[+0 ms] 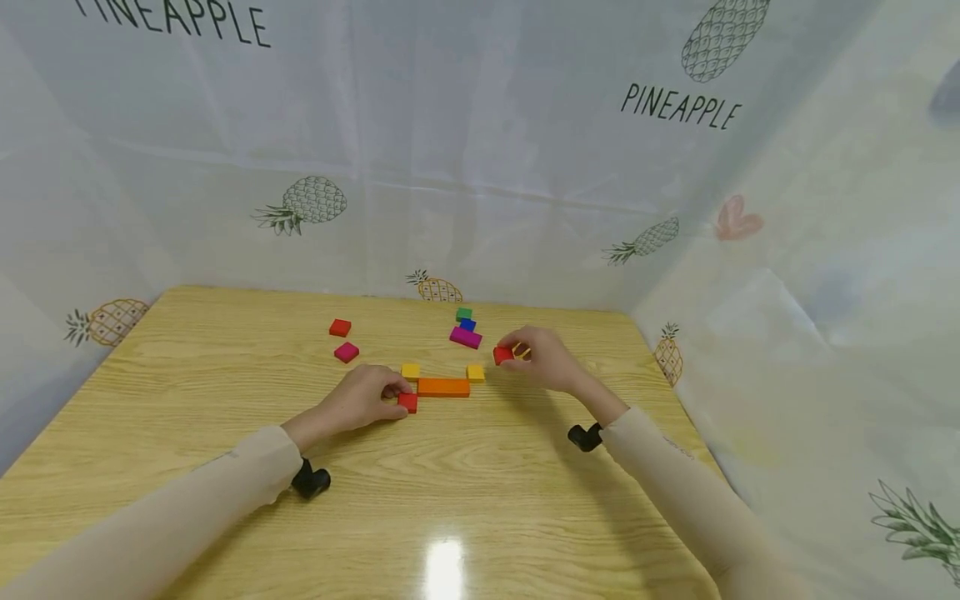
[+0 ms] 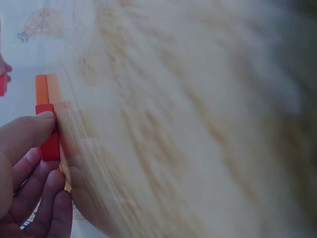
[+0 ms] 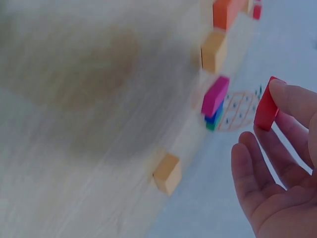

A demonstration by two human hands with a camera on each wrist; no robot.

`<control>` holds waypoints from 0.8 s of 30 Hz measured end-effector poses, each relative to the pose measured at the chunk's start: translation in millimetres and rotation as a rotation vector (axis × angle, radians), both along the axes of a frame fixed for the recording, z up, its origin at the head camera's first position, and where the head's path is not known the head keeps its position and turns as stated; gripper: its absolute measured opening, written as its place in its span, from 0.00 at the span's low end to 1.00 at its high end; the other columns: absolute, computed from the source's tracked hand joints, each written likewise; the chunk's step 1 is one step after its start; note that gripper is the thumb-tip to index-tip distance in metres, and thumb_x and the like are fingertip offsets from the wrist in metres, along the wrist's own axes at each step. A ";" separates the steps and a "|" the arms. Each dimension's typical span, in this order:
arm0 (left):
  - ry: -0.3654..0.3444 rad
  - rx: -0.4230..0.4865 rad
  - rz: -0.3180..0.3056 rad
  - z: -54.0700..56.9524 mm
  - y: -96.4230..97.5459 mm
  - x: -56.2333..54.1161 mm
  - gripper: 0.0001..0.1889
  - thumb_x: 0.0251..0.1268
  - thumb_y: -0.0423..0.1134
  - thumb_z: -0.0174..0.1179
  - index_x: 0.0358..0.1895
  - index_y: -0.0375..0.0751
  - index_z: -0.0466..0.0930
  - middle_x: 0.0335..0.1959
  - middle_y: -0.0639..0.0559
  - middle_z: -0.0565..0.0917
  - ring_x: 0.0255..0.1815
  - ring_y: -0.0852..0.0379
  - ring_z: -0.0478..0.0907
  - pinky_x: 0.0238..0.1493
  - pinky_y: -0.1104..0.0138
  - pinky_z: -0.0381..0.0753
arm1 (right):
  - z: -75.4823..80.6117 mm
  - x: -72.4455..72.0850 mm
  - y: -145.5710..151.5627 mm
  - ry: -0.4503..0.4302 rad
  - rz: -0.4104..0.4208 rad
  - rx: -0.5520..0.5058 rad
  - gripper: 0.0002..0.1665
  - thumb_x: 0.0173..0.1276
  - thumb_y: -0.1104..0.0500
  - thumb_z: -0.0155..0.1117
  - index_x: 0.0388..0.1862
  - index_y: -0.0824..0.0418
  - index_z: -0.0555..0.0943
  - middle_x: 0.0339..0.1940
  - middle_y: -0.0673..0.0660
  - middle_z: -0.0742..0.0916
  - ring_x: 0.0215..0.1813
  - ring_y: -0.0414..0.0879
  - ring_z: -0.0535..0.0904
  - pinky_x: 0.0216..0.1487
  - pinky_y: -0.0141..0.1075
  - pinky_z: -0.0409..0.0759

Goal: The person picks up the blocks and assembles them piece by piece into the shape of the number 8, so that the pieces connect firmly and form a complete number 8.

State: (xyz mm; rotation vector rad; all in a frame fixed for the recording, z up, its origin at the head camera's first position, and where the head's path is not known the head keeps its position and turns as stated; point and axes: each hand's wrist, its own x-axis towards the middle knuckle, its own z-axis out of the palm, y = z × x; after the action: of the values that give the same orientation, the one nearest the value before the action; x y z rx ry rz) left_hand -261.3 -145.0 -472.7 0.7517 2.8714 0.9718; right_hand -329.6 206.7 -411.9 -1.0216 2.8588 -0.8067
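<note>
Thumb and fingers of my left hand [image 1: 363, 395] pinch a red block [image 1: 407, 403] low at the table, by the left end of a long orange block [image 1: 443, 388]. The left wrist view shows the thumb on this red block [image 2: 49, 146], the orange block [image 2: 41, 89] beyond it. Raised above the table, my right hand [image 1: 546, 358] pinches another red block [image 1: 503, 356] between thumb and fingertips; the right wrist view shows this block [image 3: 267, 105] held apart from the others. Yellow blocks [image 1: 410, 372] [image 1: 476, 373] lie at the orange block's far corners.
Behind the right hand, a yellow block [image 1: 522, 352] is partly hidden. Farther back lie a magenta block [image 1: 466, 337], a blue block [image 1: 468, 325] and a green block [image 1: 464, 314]. To the left are a red block [image 1: 341, 327] and a pink block [image 1: 347, 352]. A pineapple-print sheet [image 1: 480, 233] surrounds the table.
</note>
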 end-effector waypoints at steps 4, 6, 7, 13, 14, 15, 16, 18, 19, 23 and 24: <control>0.005 -0.001 -0.002 -0.3 0.2 -0.3 0.14 0.62 0.40 0.79 0.49 0.45 0.92 0.42 0.57 0.89 0.40 0.60 0.81 0.47 0.61 0.82 | -6.7 15.0 -2.9 -0.013 0.010 0.000 0.17 0.70 0.63 0.77 0.55 0.64 0.88 0.50 0.58 0.90 0.48 0.55 0.87 0.52 0.48 0.88; 0.007 -0.001 -0.002 -0.5 0.2 -0.6 0.14 0.62 0.41 0.79 0.49 0.45 0.92 0.42 0.57 0.89 0.39 0.60 0.80 0.47 0.62 0.82 | -10.5 21.4 -3.9 -0.017 0.015 0.003 0.17 0.69 0.62 0.77 0.55 0.64 0.88 0.50 0.58 0.90 0.48 0.54 0.87 0.51 0.47 0.88; 0.006 0.000 -0.002 -0.5 0.2 -0.8 0.14 0.62 0.41 0.79 0.49 0.45 0.92 0.42 0.57 0.89 0.39 0.60 0.80 0.47 0.62 0.82 | -13.1 23.9 -4.2 -0.018 0.020 0.005 0.17 0.69 0.62 0.77 0.55 0.63 0.88 0.50 0.58 0.90 0.48 0.53 0.87 0.50 0.46 0.88; 0.005 -0.004 -0.003 0.1 -0.1 -0.1 0.14 0.62 0.40 0.79 0.49 0.45 0.92 0.42 0.56 0.89 0.40 0.60 0.81 0.47 0.61 0.83 | -26.8 35.4 -6.6 -0.030 0.049 0.010 0.15 0.69 0.62 0.77 0.53 0.62 0.88 0.49 0.56 0.90 0.48 0.53 0.87 0.50 0.43 0.87; 0.005 -0.004 -0.003 0.1 -0.2 0.0 0.14 0.62 0.40 0.79 0.49 0.44 0.92 0.42 0.56 0.89 0.40 0.59 0.81 0.47 0.61 0.83 | -28.4 37.1 -7.4 -0.036 0.050 0.008 0.15 0.69 0.63 0.77 0.53 0.63 0.88 0.49 0.56 0.90 0.48 0.53 0.87 0.50 0.43 0.87; 0.004 -0.003 -0.002 0.1 -0.2 0.1 0.14 0.62 0.40 0.79 0.49 0.44 0.92 0.42 0.56 0.89 0.40 0.59 0.81 0.47 0.61 0.83 | -30.2 38.4 -8.1 -0.042 0.051 0.008 0.15 0.69 0.62 0.77 0.53 0.62 0.88 0.49 0.56 0.90 0.48 0.52 0.86 0.50 0.42 0.87; 0.003 -0.004 -0.001 0.1 -0.3 0.2 0.14 0.62 0.40 0.79 0.49 0.44 0.92 0.41 0.56 0.89 0.39 0.59 0.81 0.47 0.61 0.82 | -31.8 39.4 -9.0 -0.046 0.050 0.011 0.15 0.69 0.62 0.78 0.53 0.62 0.88 0.49 0.56 0.90 0.48 0.52 0.86 0.50 0.42 0.87; 0.001 -0.004 0.001 -0.2 -0.4 0.2 0.14 0.62 0.40 0.79 0.49 0.44 0.92 0.41 0.57 0.89 0.39 0.59 0.81 0.47 0.61 0.82 | -34.3 42.0 -10.8 -0.056 0.049 0.015 0.16 0.69 0.62 0.78 0.54 0.62 0.88 0.50 0.56 0.90 0.48 0.52 0.86 0.50 0.42 0.87; 0.000 -0.005 0.002 -0.3 -0.4 0.1 0.14 0.62 0.40 0.79 0.49 0.44 0.92 0.41 0.57 0.89 0.39 0.59 0.81 0.47 0.62 0.82 | -35.3 43.2 -11.6 -0.061 0.048 0.016 0.16 0.69 0.61 0.78 0.54 0.62 0.88 0.50 0.56 0.90 0.48 0.52 0.86 0.50 0.42 0.87; 0.006 -0.006 0.000 -0.8 -0.2 -0.2 0.14 0.62 0.40 0.79 0.49 0.44 0.92 0.41 0.57 0.89 0.39 0.59 0.80 0.46 0.62 0.82 | -38.6 46.9 -14.6 -0.056 0.052 0.029 0.16 0.70 0.60 0.77 0.55 0.62 0.88 0.50 0.55 0.89 0.47 0.51 0.86 0.50 0.42 0.87; 0.009 -0.007 -0.002 -0.9 -0.1 -0.3 0.14 0.62 0.40 0.79 0.49 0.44 0.92 0.41 0.57 0.89 0.39 0.59 0.80 0.46 0.62 0.82 | -39.2 47.6 -15.4 -0.052 0.053 0.031 0.16 0.70 0.60 0.77 0.54 0.62 0.88 0.49 0.55 0.89 0.47 0.50 0.85 0.50 0.41 0.86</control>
State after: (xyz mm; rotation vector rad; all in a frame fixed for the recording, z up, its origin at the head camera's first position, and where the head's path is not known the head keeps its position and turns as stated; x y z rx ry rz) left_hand -261.6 -145.1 -473.6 0.7601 2.8800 0.9604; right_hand -282.0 191.2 -451.1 -1.0522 2.7794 -0.7704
